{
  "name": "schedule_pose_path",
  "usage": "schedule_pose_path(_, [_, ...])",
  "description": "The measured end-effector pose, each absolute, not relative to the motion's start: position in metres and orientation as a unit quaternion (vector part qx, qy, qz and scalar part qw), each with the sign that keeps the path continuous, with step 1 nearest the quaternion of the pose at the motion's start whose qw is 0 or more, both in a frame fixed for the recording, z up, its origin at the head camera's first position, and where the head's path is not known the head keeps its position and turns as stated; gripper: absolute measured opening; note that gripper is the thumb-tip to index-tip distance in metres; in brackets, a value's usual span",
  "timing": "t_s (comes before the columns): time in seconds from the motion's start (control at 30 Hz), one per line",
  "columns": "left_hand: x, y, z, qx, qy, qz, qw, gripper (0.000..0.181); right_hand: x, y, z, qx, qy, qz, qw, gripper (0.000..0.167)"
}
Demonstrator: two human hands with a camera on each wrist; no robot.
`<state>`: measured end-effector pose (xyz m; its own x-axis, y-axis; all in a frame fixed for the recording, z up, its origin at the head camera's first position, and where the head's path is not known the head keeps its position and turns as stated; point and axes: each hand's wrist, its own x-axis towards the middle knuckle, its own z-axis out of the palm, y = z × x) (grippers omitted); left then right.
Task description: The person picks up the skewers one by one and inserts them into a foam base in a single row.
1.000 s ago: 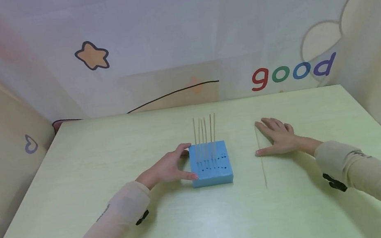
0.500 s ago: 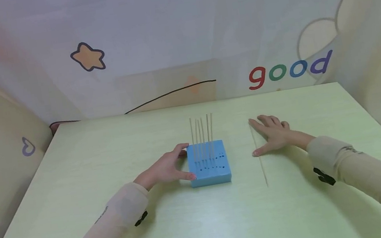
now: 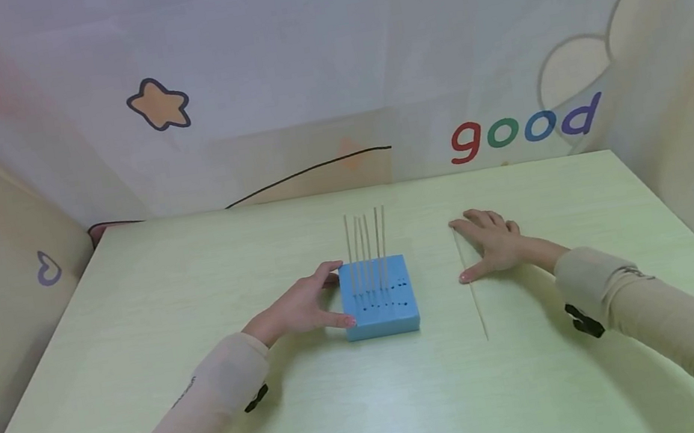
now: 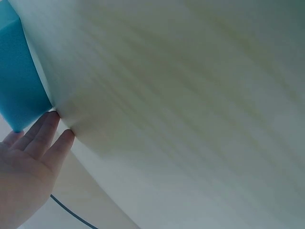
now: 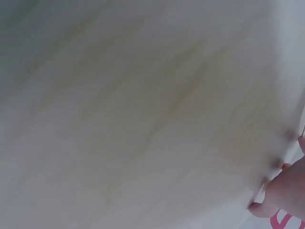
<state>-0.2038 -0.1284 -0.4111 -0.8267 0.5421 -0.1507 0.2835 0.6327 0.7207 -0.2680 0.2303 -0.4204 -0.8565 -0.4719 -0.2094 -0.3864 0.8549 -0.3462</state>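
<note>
In the head view, a blue foam block (image 3: 384, 328) with dark holes in its top sits on the table. Several thin wooden skewers (image 3: 368, 243) stand upright in its left part. My left hand (image 3: 303, 305) is spread along the block's left side, thumb at the front corner and index finger at the back corner. The left wrist view shows its extended fingers beside the blue foam. To the right, a single loose skewer (image 3: 480, 313) lies on the table. My right hand (image 3: 494, 244) touches it with spread index finger and thumb at separate points along its length.
The pale table (image 3: 223, 251) ends at a printed cloth backdrop (image 3: 296, 65). Cloth also hangs along the left and right sides. Table surface lies between the block and the loose skewer.
The right hand has shifted slightly left, and the loose skewer's far end has swung left, so it lies tilted. The left hand stays at the block. The head view has shifted a little.
</note>
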Motion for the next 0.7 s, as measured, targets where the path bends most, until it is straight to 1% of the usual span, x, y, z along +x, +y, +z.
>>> schedule_pose_path(0.3, [-0.205,-0.129,-0.411,0.233,0.888,0.354,0.179,0.097,-0.267,0.226,-0.419,-0.209,0.949,-0.192,0.138,0.104])
schedule_pose_path(0.5, [-0.204,-0.129,-0.41,0.23,0.89,0.351,0.18,0.096,-0.266,0.224,-0.416,-0.212,0.942,-0.229,0.123,0.109])
schedule_pose_path(0.6, [-0.203,-0.129,-0.41,0.231,0.89,0.351,0.178,0.097,-0.267,0.223,-0.412,-0.204,0.932,-0.269,0.129,0.109])
schedule_pose_path(0.7, [-0.203,-0.129,-0.409,0.231,0.89,0.351,0.177,0.097,-0.269,0.224,-0.408,-0.2,0.908,-0.334,0.152,0.107])
